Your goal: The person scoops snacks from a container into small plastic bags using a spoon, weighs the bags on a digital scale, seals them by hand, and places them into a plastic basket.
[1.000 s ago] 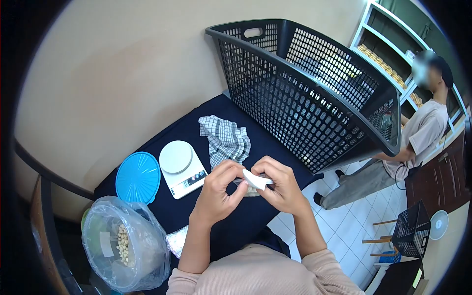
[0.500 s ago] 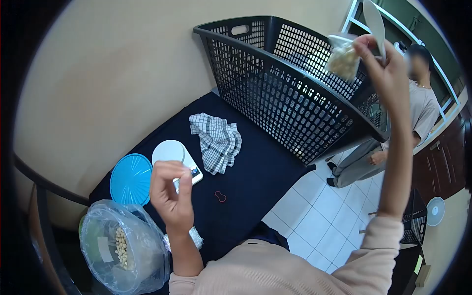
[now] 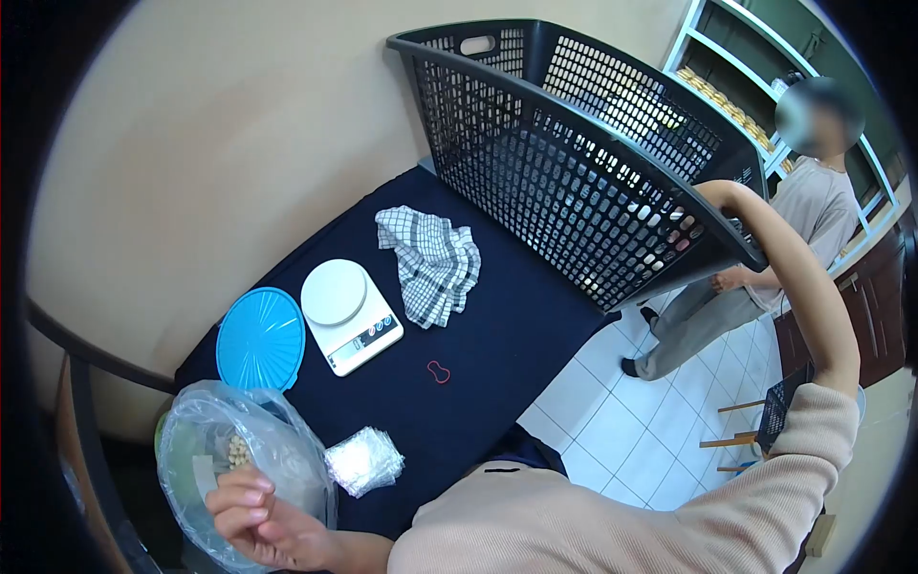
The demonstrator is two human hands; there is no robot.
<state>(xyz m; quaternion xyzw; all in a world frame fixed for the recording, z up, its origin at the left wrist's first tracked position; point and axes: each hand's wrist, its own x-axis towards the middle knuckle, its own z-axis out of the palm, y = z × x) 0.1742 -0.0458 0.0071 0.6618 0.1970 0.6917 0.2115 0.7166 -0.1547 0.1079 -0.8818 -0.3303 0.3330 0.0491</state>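
My left hand (image 3: 253,521) is over the clear plastic bag (image 3: 296,450) that lines a tub at the lower left. Its fingers curl loosely, the thumb stands apart from them, and nothing shows in the hand. Pale nut-like pieces (image 3: 238,450) lie inside the bag. My right hand (image 3: 719,194) reaches over the rim of the large black plastic basket (image 3: 555,115) and down inside it. The basket wall hides its fingers, so what they hold cannot be seen. A stack of small clear plastic bags (image 3: 365,462) lies beside the lined tub.
On the dark cloth (image 3: 469,402) are a white kitchen scale (image 3: 352,316), a blue lid (image 3: 260,340), a checked towel (image 3: 430,263) and a red rubber band (image 3: 438,372). Another person (image 3: 813,206) stands beyond the basket, near shelves. White floor tiles (image 3: 602,430) show at the right.
My right hand, earlier above the basket with a small bag of pale pieces and a white spoon, has gone down inside. My left hand has moved from near the scale down to the lined tub.
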